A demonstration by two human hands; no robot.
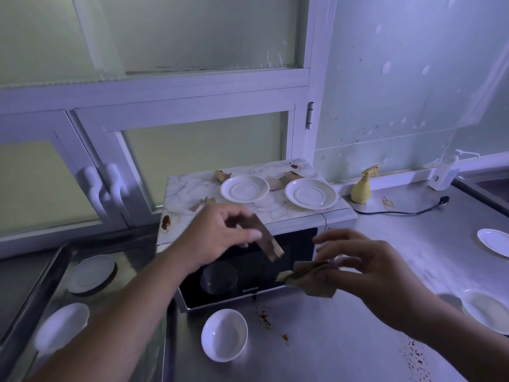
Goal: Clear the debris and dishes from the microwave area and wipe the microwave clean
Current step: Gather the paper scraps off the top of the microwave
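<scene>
Little is cleared, we judge: left grip (pixel 220 232) pinches a cardboard scrap (pixel 268 241), right grip (pixel 366 261) clutches crumpled scraps (pixel 312 283), plates (pixel 244 188) sit atop the microwave (pixel 190 190).

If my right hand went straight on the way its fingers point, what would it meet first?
Probably the brown cardboard strip pinched in the left hand: the right hand, holding crumpled brown paper scraps, points left at it. Depth is unclear, so it could pass in front.

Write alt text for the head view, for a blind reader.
A left hand pinches a cardboard strip and a right hand holds crumpled scraps in front of a microwave. Two white plates and torn scraps lie on top; a white bowl stands before it.
</scene>
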